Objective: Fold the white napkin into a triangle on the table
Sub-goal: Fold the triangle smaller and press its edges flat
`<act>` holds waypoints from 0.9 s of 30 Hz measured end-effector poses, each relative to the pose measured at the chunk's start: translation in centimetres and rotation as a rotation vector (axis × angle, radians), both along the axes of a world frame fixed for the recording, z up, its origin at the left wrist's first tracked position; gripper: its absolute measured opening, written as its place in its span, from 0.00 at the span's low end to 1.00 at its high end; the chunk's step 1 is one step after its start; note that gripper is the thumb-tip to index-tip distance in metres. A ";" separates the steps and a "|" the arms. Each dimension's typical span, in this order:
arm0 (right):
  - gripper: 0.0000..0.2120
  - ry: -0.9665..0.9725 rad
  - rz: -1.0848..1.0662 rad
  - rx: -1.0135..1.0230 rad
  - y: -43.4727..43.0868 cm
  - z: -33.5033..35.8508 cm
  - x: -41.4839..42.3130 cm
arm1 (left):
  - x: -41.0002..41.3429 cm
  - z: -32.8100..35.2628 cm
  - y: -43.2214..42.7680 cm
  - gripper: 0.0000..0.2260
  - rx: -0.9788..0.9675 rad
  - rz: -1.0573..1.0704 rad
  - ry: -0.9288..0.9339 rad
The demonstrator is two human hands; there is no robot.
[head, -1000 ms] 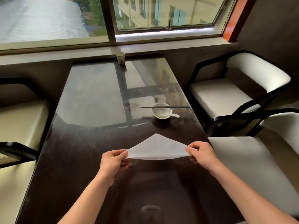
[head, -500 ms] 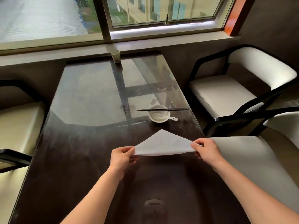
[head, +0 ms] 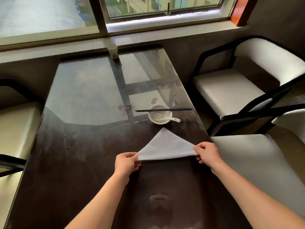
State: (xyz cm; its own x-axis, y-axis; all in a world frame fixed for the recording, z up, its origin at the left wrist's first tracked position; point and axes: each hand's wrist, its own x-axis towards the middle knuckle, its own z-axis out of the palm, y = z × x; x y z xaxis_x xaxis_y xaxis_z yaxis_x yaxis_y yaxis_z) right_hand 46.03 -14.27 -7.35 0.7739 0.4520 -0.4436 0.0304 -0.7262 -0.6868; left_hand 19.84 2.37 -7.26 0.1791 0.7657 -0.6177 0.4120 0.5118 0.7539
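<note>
The white napkin has a triangle shape, its long edge toward me and its tip pointing at the bowl. It is held over the dark glass-topped table near the right side. My left hand pinches the napkin's left corner between thumb and fingers. My right hand pinches the right corner the same way. Whether the napkin touches the table I cannot tell.
A white bowl with a white spoon and black chopsticks laid across its rim stands just beyond the napkin's tip. A paper cup sits at the far edge by the window. Chairs flank the table on both sides.
Both hands carried the napkin forward and to the right, closer to the bowl. The grip on both corners stayed the same.
</note>
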 end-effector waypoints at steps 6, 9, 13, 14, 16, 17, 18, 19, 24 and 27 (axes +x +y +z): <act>0.09 0.003 -0.024 -0.025 0.7 -0.3 0.3 | 0.2 -0.3 0.0 0.04 0.057 -0.011 0.113; 0.09 0.004 -0.023 -0.041 0.7 -0.5 0.3 | 0.3 -0.3 -0.1 0.04 0.117 -0.029 0.178; 0.10 -0.007 -0.028 -0.048 0.9 -0.6 0.1 | 0.9 -0.1 -0.2 0.06 0.207 -0.063 0.261; 0.10 -0.011 -0.027 -0.052 1.0 -0.6 0.1 | 1.0 0.0 -0.2 0.06 0.230 -0.068 0.284; 0.09 -0.016 -0.023 -0.061 1.1 -0.6 0.1 | 1.1 0.0 -0.1 0.07 0.271 -0.092 0.333; 0.10 -0.017 -0.021 -0.065 1.1 -0.6 0.1 | 1.2 0.0 -0.1 0.07 0.285 -0.110 0.350; 0.10 -0.020 -0.020 -0.070 1.1 -0.6 0.1 | 1.3 -0.1 0.0 0.07 0.299 -0.127 0.363; 0.10 -0.022 -0.017 -0.073 1.1 -0.6 0.1 | 1.4 -0.1 0.0 0.06 0.314 -0.144 0.374; 0.09 -0.039 -0.002 -0.081 1.1 -0.7 0.3 | 1.6 -0.5 -0.2 0.06 0.419 -0.218 0.440; 0.08 -0.060 0.013 -0.087 0.9 -0.9 0.4 | 1.6 -0.7 -0.4 0.05 0.470 -0.258 0.480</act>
